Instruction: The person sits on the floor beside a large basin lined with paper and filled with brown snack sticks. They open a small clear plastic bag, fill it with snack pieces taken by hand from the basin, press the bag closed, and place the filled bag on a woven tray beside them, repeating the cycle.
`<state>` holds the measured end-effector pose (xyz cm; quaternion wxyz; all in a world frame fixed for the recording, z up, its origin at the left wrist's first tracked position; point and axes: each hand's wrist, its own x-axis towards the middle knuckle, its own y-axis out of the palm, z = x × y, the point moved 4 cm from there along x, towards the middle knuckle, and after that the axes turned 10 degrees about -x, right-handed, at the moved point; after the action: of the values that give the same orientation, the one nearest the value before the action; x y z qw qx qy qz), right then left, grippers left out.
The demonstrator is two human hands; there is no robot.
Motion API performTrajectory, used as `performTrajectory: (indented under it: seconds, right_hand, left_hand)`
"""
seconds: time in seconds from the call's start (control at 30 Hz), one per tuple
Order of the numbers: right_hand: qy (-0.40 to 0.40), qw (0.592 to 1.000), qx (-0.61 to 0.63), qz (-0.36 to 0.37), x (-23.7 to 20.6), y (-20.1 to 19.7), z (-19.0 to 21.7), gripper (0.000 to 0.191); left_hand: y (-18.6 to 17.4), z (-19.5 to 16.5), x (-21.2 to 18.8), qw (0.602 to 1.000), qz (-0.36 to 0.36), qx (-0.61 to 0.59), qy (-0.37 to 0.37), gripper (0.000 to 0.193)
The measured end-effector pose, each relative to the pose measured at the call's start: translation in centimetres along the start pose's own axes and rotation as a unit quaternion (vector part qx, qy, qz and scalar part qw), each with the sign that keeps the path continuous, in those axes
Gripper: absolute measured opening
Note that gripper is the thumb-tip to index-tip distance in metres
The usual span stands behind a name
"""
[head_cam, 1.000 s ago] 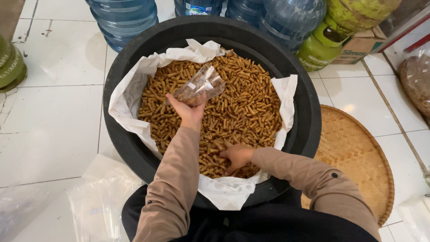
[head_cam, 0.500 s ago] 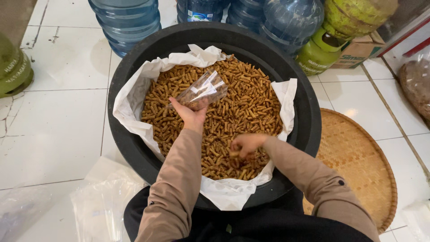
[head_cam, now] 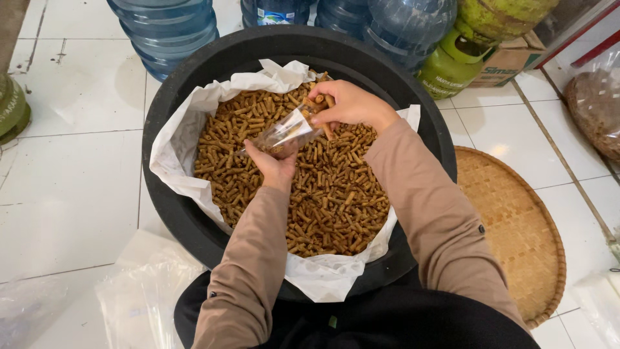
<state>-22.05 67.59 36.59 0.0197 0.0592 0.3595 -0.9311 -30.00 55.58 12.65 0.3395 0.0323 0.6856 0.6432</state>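
A big black tub (head_cam: 194,213) lined with white paper (head_cam: 177,161) holds a heap of short brown stick snacks (head_cam: 336,200). Over the heap, my left hand (head_cam: 274,167) holds a small clear plastic bag (head_cam: 284,132) with its mouth facing right. My right hand (head_cam: 349,103) is closed on a handful of the snacks, right at the bag's mouth. Some sticks poke out between the fingers. Both arms wear light brown sleeves.
Blue water jugs (head_cam: 168,29) and green gas cylinders (head_cam: 452,64) stand behind the tub. A round woven tray (head_cam: 516,226) lies on the tiled floor to the right. Clear plastic bags (head_cam: 139,291) lie at the lower left. A bag of brown goods (head_cam: 597,106) sits far right.
My right hand has lifted from the near side of the heap with a handful of snacks and moved up to the bag's mouth. The left hand and bag stayed roughly in place.
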Motion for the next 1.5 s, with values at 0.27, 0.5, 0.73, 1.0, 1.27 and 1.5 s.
performTrajectory:
  seconds: [0.27,0.5,0.73,1.0,1.27,1.5]
  right_hand:
    - [-0.044,0.997,-0.058,-0.013,1.5,-0.1,0.8,0.026]
    - [-0.082,0.954,0.002,-0.288,-2.8,-2.7,-5.6,0.012]
    - [0.271,0.91,-0.268,0.161,-5.5,14.0,-16.4,0.086]
    - [0.084,0.938,-0.265,0.208,-6.9,23.7,-16.0,0.083]
    - [-0.007,0.918,-0.31,0.246,-8.1,22.0,-18.0,0.064]
    - [0.056,0.984,-0.144,0.084,-6.1,8.4,-12.6,0.018]
  left_hand:
    - [-0.2,0.5,-0.1,0.999,0.011,-0.043,0.006,0.087]
    - [2.6,-1.8,-0.9,0.99,0.127,-0.045,0.038,0.072]
    - [5.2,-3.5,-4.3,0.999,0.043,-0.014,-0.01,0.075]
    - [3.2,-2.8,-1.4,0.989,0.053,0.123,-0.058,0.037]
    - [0.1,-2.6,3.5,0.998,0.032,0.051,-0.014,0.02]
    - [-1.5,-2.5,4.2,0.999,-0.004,0.044,0.022,0.037]
